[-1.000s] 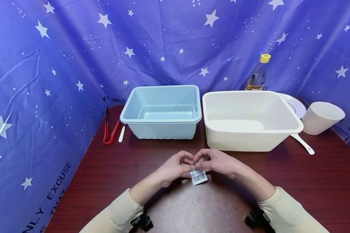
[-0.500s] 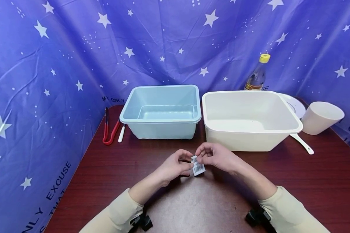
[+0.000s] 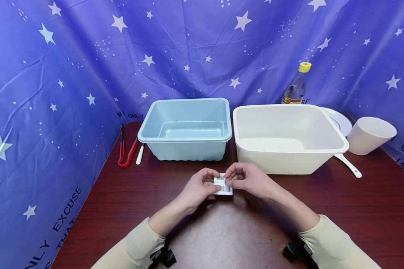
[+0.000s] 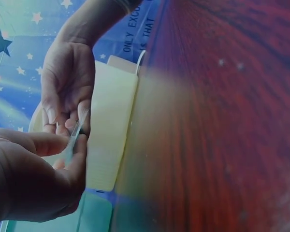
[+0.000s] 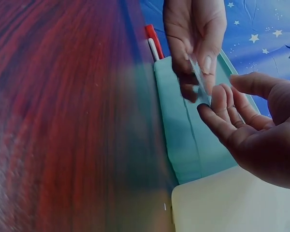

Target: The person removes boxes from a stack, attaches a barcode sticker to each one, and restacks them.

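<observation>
My left hand (image 3: 196, 190) pinches a small flat white barcode label (image 3: 226, 190) between thumb and fingers, above the table in front of the two tubs. Two printed barcodes face up on it, one above the other. In the left wrist view the label (image 4: 75, 134) shows nearly edge-on. My right hand (image 3: 252, 180) is at its right edge, fingers loosely bent. In the right wrist view, that hand's fingertips (image 5: 203, 110) meet the label's lower end, while the thumb stands apart from it.
Behind the hands stand a light blue tub (image 3: 186, 149) and a white tub (image 3: 276, 162). Red-handled tongs (image 3: 122, 162) and a white handle (image 3: 140, 154) lie left. At right are a yellow-capped bottle (image 3: 295, 87), white plate (image 3: 341, 121), beige cup (image 3: 365, 140) and white-handled utensil (image 3: 350, 166).
Both hands have moved up and away from the wearer with the label, which has turned squarer to the view. The right hand's fingers have drawn off the label's face to its edge.
</observation>
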`<state>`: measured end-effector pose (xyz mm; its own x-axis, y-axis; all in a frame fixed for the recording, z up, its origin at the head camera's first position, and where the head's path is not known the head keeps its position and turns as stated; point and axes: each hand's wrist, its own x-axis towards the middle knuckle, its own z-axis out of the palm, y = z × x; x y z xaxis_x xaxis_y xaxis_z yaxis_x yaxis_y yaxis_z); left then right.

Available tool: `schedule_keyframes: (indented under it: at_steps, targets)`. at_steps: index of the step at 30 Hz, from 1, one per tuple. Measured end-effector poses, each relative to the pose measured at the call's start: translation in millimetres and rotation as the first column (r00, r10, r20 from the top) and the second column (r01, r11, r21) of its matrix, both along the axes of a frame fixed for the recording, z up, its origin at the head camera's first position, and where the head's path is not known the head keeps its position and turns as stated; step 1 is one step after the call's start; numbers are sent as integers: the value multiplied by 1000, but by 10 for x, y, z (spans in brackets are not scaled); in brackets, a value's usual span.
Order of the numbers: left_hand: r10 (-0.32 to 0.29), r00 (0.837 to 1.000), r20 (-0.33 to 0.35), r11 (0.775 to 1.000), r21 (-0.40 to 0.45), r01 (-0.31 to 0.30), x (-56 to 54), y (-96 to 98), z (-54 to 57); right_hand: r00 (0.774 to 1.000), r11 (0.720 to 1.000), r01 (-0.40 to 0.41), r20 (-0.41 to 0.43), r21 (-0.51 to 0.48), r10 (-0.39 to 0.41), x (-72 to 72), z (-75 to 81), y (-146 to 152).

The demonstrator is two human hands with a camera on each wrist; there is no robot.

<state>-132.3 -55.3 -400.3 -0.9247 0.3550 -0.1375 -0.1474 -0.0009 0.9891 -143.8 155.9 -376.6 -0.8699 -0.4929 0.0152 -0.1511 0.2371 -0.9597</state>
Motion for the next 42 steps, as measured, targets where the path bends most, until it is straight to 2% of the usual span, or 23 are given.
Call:
schedule_keyframes:
  at_steps: [5,10,14,18,21,25,28,30,37,40,42]
  targets:
    - [41,998,-45,999,26,-40,-13,4,-7,997,998,-53,-58,38,55,24,-15,-26]
    - [53,992,-112,998,21,-51,-9,5,1,984,988,-62,-154,141,84,81,-3,-66]
    - [47,990,-129,999,25,-44,-4,3,3,970,978,2,-238,209,48,118,13,-103]
    - [67,988,-142,997,49,-60,-1,2,20,954,958,153,-291,242,-79,112,18,-113]
    - [83,987,-137,995,60,-75,0,2,34,958,950,202,-251,237,-140,98,14,-97]
    - [93,987,-129,994,63,-85,6,5,45,991,982,88,-112,167,-70,85,10,-81]
    - [103,985,-136,993,73,-94,3,9,40,999,993,32,-34,112,-28,83,20,-83]
    - [108,984,-140,992,77,-98,4,9,38,999,994,39,-13,101,-38,81,32,-83]
    - [127,982,-142,988,108,-112,3,10,50,994,988,111,-19,108,-109,58,21,-82]
    - [149,979,-139,983,125,-132,4,10,58,984,977,168,-85,135,-157,59,14,-83]
    - [153,979,-133,982,132,-136,6,9,59,968,961,221,-154,168,-196,65,16,-80]
